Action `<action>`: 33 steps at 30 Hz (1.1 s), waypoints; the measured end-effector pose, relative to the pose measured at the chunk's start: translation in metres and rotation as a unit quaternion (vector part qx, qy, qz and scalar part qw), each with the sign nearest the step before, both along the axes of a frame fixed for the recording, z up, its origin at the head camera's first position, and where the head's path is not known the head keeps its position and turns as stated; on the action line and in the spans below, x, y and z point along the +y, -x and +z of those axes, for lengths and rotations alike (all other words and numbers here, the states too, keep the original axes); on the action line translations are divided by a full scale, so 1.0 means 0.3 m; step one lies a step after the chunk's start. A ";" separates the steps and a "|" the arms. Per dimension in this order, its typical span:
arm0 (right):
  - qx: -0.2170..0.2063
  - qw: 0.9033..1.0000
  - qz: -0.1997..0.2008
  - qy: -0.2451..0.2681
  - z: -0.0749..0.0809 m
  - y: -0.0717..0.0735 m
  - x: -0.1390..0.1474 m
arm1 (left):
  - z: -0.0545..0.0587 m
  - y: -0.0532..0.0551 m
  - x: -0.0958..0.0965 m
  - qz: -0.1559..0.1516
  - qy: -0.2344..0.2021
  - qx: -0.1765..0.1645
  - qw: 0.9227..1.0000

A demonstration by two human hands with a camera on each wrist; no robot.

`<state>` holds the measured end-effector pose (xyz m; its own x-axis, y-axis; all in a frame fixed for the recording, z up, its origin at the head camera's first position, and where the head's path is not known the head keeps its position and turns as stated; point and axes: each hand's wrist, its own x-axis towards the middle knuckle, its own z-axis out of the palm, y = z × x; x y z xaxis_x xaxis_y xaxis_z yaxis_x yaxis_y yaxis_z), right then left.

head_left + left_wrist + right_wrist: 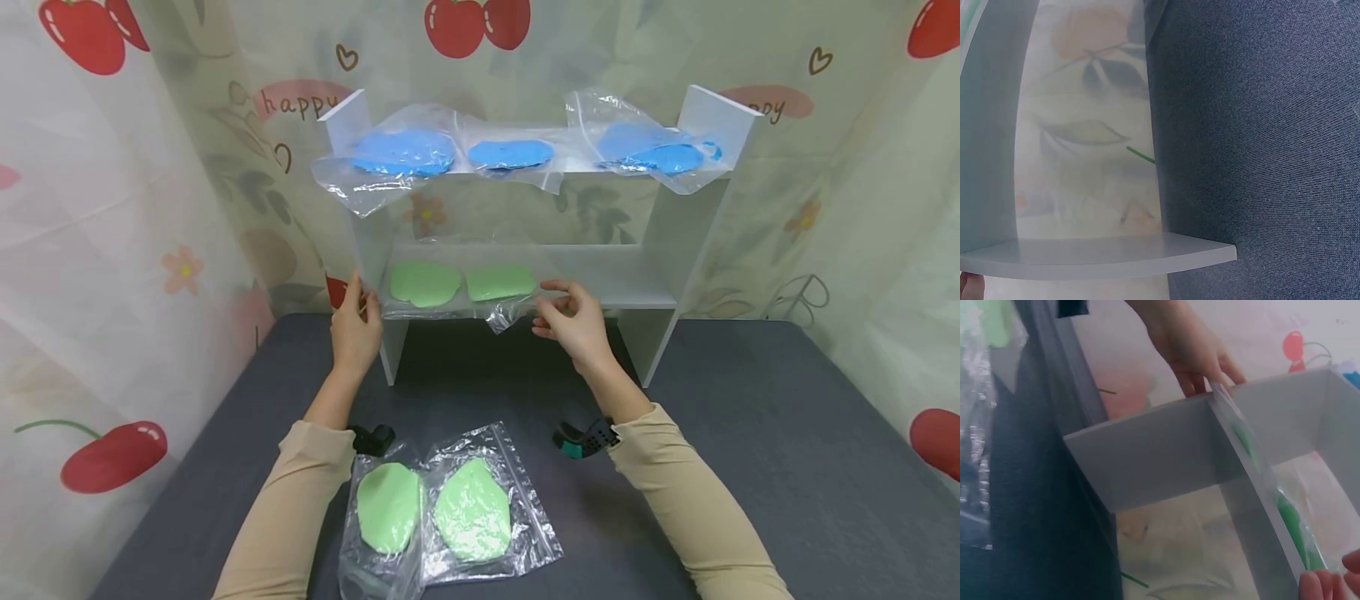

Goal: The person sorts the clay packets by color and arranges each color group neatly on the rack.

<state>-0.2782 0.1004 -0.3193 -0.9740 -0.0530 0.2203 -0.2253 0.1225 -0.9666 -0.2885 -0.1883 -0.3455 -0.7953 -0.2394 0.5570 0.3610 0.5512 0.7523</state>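
Person's arms reach forward, well apart; left forearm and right forearm in beige sleeves, cuffs short of the wrists. Left hand upright, one finger pointing up; grip hard to judge from here. Right hand turned inward, fingers gently bent, thumb and forefinger parted.

I see two flat, pale-green pieces in clear plastic bags lying side by side on the lower board of the white shelf unit: the left piece is rounded, the right piece more squared, with crinkled plastic overhanging that board's front edge. In front of the shelf unit, I have two more bagged green pieces lying flat, bags touching.
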 end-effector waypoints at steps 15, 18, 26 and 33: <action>0.041 0.952 0.236 -0.190 -0.170 -0.110 0.032 | 0.000 0.001 -0.003 -0.004 -0.003 -0.010 1.000; 0.041 0.943 0.263 -0.202 -0.205 -0.120 0.026 | 0.001 -0.001 -0.002 -0.005 -0.004 -0.010 1.000; 0.042 0.922 0.310 -0.226 -0.276 -0.140 0.005 | 0.002 -0.003 0.000 -0.005 -0.006 -0.002 1.000; 0.000 0.908 0.340 -0.245 -0.323 -0.161 -0.033 | 0.003 -0.003 -0.001 -0.003 -0.002 -0.013 1.000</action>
